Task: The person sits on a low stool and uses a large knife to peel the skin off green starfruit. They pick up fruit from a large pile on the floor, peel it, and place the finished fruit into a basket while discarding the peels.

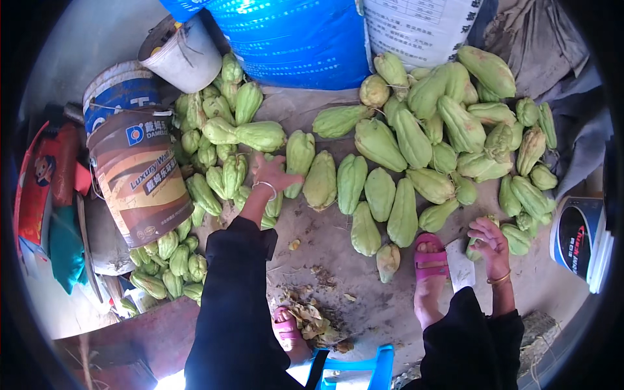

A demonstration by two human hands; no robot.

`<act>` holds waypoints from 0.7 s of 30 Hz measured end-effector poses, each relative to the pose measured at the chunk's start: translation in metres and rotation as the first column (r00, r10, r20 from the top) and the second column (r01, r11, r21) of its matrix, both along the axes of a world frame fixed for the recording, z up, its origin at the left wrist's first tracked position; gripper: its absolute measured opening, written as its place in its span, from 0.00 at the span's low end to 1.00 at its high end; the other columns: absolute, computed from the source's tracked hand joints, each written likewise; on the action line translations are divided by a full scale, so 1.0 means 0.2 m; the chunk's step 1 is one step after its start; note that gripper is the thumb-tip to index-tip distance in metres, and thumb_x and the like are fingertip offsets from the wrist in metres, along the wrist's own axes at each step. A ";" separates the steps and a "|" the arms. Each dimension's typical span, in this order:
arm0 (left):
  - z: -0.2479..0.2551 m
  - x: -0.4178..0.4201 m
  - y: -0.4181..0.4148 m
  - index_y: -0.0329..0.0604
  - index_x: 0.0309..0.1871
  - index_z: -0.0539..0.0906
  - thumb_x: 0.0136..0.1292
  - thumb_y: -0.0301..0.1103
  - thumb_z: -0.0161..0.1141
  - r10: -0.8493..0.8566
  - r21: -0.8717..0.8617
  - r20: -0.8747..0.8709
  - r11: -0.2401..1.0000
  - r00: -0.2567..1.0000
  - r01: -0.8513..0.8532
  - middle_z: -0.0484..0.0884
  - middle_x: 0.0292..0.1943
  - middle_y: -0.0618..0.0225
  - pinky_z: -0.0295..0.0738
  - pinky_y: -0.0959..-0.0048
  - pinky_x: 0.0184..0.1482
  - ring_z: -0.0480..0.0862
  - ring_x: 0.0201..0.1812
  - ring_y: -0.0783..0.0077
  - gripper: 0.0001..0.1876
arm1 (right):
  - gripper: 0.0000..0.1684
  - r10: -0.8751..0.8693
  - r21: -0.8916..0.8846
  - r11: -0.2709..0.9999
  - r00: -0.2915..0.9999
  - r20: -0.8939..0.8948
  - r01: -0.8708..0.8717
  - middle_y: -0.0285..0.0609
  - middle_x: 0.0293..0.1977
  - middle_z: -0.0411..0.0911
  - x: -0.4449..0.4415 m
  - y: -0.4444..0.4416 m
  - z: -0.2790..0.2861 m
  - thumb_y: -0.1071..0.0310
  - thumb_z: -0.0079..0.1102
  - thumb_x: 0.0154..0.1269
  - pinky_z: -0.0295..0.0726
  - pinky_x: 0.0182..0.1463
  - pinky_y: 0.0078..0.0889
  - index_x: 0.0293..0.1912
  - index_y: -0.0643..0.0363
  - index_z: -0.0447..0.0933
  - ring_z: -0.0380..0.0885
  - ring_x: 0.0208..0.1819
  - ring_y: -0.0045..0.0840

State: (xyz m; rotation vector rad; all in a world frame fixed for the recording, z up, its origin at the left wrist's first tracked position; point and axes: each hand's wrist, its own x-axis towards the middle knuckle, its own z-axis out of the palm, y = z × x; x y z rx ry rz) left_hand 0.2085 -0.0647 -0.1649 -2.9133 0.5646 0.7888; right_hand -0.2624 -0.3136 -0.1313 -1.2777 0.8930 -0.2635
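My left hand (274, 175) is spread over the left pile of green chayotes, its fingers apart and nothing in its grasp. Just above its fingertips lies a pale chayote (261, 136). A ribbed chayote (299, 158) sits beside it, to the right. On the other side, my right hand (490, 241) hovers low with bent fingers, partly covering a green chayote (473, 250). Whether it grips that chayote cannot be made out. Between my hands, several chayotes (380, 194) rest loose on the floor, below a larger heap (460, 124) at the right.
Paint buckets (141, 180) and a white bucket (187, 58) flank the left pile. Big blue (297, 44) and white sacks (419, 34) stand behind. Another bucket (577, 236) is at right. Dry leaves (317, 321) and a blue plastic stool (380, 365) are near my feet in pink sandals.
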 end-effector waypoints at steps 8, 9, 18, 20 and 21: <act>-0.09 0.05 -0.02 0.38 0.62 0.74 0.41 0.73 0.60 0.123 -0.111 -0.092 0.985 0.988 -0.133 0.71 0.60 0.47 0.60 0.64 0.67 0.73 0.60 0.52 0.52 | 0.29 -0.035 0.067 0.997 0.999 -0.012 0.036 0.42 0.51 0.77 -0.05 0.00 -0.01 0.80 0.51 0.56 0.80 0.44 0.27 0.60 0.60 0.69 0.77 0.48 0.25; -0.11 0.00 -0.07 0.38 0.63 0.72 0.39 0.77 0.57 0.082 0.019 0.051 0.996 0.995 -0.083 0.74 0.57 0.48 0.62 0.64 0.66 0.74 0.59 0.52 0.55 | 0.28 -0.045 0.063 0.997 0.999 -0.014 0.046 0.42 0.51 0.77 -0.05 0.00 -0.01 0.80 0.51 0.57 0.80 0.45 0.27 0.60 0.60 0.69 0.77 0.48 0.25; -0.10 0.09 0.17 0.31 0.58 0.72 0.49 0.53 0.68 0.163 -0.732 -0.387 0.543 0.907 -0.410 0.79 0.51 0.56 0.74 0.67 0.54 0.80 0.52 0.62 0.40 | 0.28 -0.036 0.066 0.997 0.999 -0.018 0.037 0.42 0.50 0.78 0.00 0.04 -0.04 0.79 0.51 0.58 0.79 0.44 0.27 0.60 0.60 0.69 0.78 0.47 0.25; 0.12 0.01 -0.03 0.32 0.55 0.75 0.57 0.45 0.64 0.044 -0.722 -0.603 0.393 0.797 -0.569 0.82 0.47 0.59 0.77 0.70 0.49 0.82 0.47 0.68 0.29 | 0.28 -0.046 0.034 0.998 0.997 -0.064 0.048 0.41 0.49 0.78 -0.05 0.03 -0.02 0.78 0.51 0.58 0.79 0.43 0.26 0.60 0.59 0.69 0.78 0.46 0.25; 0.19 0.02 -0.09 0.34 0.52 0.78 0.56 0.45 0.65 0.065 -0.734 -0.550 0.439 0.833 -0.519 0.83 0.44 0.60 0.77 0.69 0.48 0.83 0.44 0.68 0.26 | 0.28 -0.050 0.048 0.997 0.997 -0.053 0.052 0.41 0.49 0.78 -0.04 0.03 -0.03 0.78 0.51 0.58 0.79 0.43 0.25 0.60 0.59 0.69 0.78 0.46 0.24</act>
